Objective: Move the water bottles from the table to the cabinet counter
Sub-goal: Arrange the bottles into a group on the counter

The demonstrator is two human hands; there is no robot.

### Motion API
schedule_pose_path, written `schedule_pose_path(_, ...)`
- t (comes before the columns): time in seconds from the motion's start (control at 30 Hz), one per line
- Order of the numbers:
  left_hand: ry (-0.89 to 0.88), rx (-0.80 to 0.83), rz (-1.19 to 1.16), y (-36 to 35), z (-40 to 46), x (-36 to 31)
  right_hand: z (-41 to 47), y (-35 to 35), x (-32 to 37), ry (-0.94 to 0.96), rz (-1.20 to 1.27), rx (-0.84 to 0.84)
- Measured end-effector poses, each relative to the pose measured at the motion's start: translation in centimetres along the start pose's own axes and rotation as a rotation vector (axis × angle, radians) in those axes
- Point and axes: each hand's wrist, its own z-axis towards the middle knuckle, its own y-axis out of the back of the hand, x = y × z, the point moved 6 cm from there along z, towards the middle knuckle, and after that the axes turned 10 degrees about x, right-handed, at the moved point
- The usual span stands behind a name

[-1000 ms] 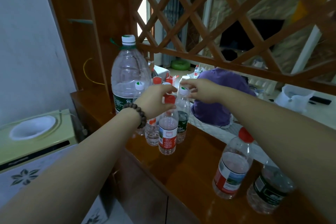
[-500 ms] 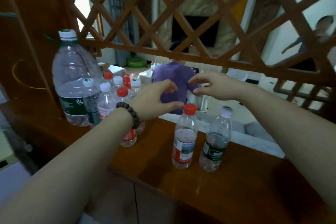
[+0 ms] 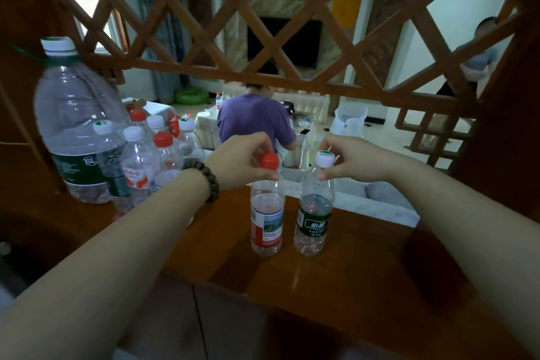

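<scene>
Glossy reddish-brown wood formed the tabletop (image 3: 336, 266), backed by a diagonal wooden lattice screen (image 3: 292, 26) through which a living room was seen. At the middle of the tabletop two small clear plastic water bottles stood upright, just beside each other. The neck of the red-capped bottle with the red and white label (image 3: 267, 213) was pinched by the left hand (image 3: 242, 161), the thumb under the cap and the fingers curled over its far side. The white-capped bottle with the dark green label (image 3: 313, 213) was pinched at its cap by the right hand (image 3: 350, 158), fingertips closed on the cap from above and the thumb pressed below it. Both bottle bases appeared to rest on the wood. A string of dark brown wooden beads (image 3: 204, 177) was worn on the left wrist.

Further left on the tabletop, a cluster of small clear bottles with red and white caps (image 3: 152, 155) was gathered close together, partly hidden by the left forearm. Behind and touching this cluster stood a large clear jug marked 6L with a white cap and green band (image 3: 73, 126), near the wooden post at the left edge.

Beyond the lattice, a person in a purple shirt (image 3: 254, 123) was seated with the back turned, a white plastic tub (image 3: 350, 123) was set on the floor to the right, a green ring-shaped object (image 3: 190, 95) lay further back, and a dark television screen (image 3: 285, 41) was mounted on the far wall.
</scene>
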Motion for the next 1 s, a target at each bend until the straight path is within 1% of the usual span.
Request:
schedule_pose_path(0.1,0.04,-0.011,0.028,0.7,-0.7,0.5,1.1,-0.2,0.7,0.027,-0.015,-0.004)
schedule_pose_path(0.23,0.103,-0.072,0.046,3.1,-2.2,2.0,3.4,-0.1,2.6,0.084,0.0,-0.022)
schedule_pose_path(0.33,0.167,-0.135,0.069,5.2,-3.9,3.6,5.6,0.0,4.6,0.134,0.05,-0.057)
schedule_pose_path(0.43,0.206,-0.184,0.044,6.6,-5.4,4.8,8.0,-0.1,7.1,0.188,0.104,-0.111)
schedule_pose_path(0.53,0.251,-0.167,0.084,7.0,-6.1,5.9,10.5,-0.9,9.3,0.239,0.139,-0.115)
schedule_pose_path(0.67,0.284,-0.15,0.105,6.8,-6.2,7.0,13.2,-2.3,11.3,0.288,0.177,-0.068)
schedule_pose_path(1.0,0.372,-0.181,0.093,6.1,-5.7,10.1,16.4,-3.4,13.1,0.323,0.21,-0.052)
